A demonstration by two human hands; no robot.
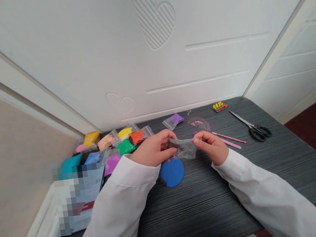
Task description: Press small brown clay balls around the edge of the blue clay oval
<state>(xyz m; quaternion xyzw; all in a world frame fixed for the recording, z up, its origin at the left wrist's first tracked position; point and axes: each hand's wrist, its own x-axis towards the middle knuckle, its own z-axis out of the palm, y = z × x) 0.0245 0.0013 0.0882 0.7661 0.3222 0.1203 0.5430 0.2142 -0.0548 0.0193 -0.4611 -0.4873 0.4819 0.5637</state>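
My left hand (154, 149) and my right hand (212, 146) both pinch a small clear plastic bag (183, 148) with something dark inside, held between them just above the dark table (204, 202). A flat blue clay disc (172, 172) lies on the table right below the bag, with a small dark bit at its left edge. Both arms wear white sleeves.
Several small bags of coloured clay (125, 138) lie at the left back, a purple one (173, 120) further right. Pink sticks (229, 138), a clear protractor (199, 123), black scissors (252, 126) and a small beaded piece (219, 106) lie at the right back. A white box (44, 230) sits at the left edge.
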